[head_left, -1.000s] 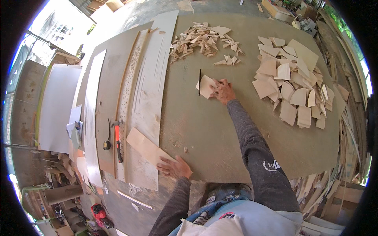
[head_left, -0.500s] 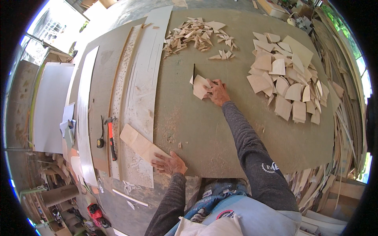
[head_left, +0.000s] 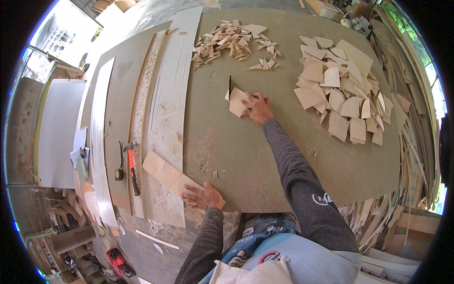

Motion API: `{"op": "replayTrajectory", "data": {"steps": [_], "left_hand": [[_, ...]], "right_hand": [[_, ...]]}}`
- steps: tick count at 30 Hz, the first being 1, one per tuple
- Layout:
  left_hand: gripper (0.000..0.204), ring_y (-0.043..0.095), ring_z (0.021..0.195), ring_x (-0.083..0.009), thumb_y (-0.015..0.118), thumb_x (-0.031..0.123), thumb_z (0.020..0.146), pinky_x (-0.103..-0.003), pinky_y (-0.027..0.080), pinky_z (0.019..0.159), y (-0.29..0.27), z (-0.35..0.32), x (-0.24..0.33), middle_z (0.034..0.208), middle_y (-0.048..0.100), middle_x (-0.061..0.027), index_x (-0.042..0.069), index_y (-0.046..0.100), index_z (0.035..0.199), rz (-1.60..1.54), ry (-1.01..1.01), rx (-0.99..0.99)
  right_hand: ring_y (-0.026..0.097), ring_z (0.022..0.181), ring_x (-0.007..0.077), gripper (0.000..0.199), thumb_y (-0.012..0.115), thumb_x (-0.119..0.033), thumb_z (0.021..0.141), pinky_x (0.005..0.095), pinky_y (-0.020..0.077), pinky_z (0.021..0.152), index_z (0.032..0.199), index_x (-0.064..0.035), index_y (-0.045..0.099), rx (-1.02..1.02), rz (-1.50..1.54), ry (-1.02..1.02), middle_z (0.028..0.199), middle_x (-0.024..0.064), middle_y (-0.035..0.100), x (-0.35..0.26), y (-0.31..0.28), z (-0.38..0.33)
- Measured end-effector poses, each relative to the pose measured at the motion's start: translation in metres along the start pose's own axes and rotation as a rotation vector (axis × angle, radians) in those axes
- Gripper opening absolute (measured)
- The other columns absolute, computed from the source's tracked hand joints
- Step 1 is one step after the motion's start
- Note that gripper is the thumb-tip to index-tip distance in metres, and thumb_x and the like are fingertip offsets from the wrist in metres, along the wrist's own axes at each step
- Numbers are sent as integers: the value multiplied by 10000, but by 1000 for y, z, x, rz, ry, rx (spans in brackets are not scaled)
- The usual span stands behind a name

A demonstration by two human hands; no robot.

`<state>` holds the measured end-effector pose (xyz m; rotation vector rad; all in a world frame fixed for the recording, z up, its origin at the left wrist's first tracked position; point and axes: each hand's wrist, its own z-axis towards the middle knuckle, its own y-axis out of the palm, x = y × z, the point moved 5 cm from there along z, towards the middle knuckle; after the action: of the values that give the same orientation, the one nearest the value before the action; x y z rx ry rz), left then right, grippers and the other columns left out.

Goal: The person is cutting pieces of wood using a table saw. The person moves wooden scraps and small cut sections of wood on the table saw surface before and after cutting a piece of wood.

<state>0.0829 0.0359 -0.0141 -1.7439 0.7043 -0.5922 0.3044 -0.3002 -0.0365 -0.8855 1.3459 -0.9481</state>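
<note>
My right hand [head_left: 258, 107] is stretched out over the middle of the grey-green worktable [head_left: 283, 156], pressing on a pale plywood piece [head_left: 238, 102]. The piece sits against a thin dark blade slot [head_left: 230, 86] in the table top. My left hand [head_left: 204, 197] lies flat at the near table edge, fingers spread on the end of a light rectangular board [head_left: 165, 173]. Neither hand lifts anything off the surface.
A big heap of cut plywood pieces [head_left: 340, 94] lies to the right, and a pile of small triangular offcuts [head_left: 229, 42] at the far side. Long white strips [head_left: 165, 109] run along the left. An orange-handled hammer [head_left: 132, 168] and a tape measure [head_left: 119, 174] lie near them. Scrap wood is stacked right of the table.
My right hand has pushed the plywood piece slightly further along the blade slot. My left hand stays on the board at the near edge. The view has shifted a little.
</note>
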Motion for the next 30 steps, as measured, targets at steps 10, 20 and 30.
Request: {"op": "replayTrajectory", "data": {"steps": [10,20,30], "left_hand": [[883,-17,1545,-458,496,488,1010,-664,141,1184,-2,-4,0,1641,23,-337,85,5,1624,-8,22,27],[890,-4,1542,-465,496,493,1009,-674,114,1182,4,0,-2,1633,41,-347,78,0,1620,9,36,58],[904,-3,1535,-481,517,487,999,-674,119,1181,10,3,-5,1623,40,-361,59,13,1615,-14,50,80]], "right_hand": [[367,1331,262,533,754,-488,807,525,280,1102,1299,-288,708,24,62,75,1572,-10,455,-2,5,3],[346,1355,279,579,781,-463,782,504,252,1155,1321,-269,694,-40,126,49,1600,-17,417,0,8,-5],[350,1366,287,554,774,-424,809,594,235,1151,1329,-254,687,-2,152,45,1579,4,436,-2,6,-2]]}}
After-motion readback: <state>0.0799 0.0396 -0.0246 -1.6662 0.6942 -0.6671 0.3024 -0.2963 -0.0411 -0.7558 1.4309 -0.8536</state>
